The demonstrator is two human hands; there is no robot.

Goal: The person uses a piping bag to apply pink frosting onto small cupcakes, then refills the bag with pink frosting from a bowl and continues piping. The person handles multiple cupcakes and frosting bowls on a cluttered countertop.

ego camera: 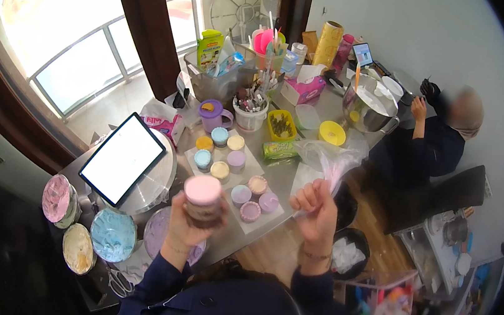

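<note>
My left hand (189, 230) holds up a small clear cup (203, 198) with a smooth pink frosted top, tilted slightly towards me. In my right hand (319, 208) is a plastic piping bag (333, 170), gripped at a narrow part with pink inside; its loose, clear film spreads above the fist. Between the hands, further off, small cups frosted in pink, lilac and blue stand on a white paper sheet (261, 221). Behind them another sheet (254, 157) bears blue, cream, yellow and lilac cups, some with piped rims.
Bowls of pink (56, 198), cream (79, 249), blue (113, 236) and purple frosting (157, 231) stand at left, near a tablet (123, 158) on a metal turntable (161, 182). A yellow basket of piping tips (282, 126) and a steel mixing bowl (367, 106) lie beyond. A co-worker (443, 134) is at right.
</note>
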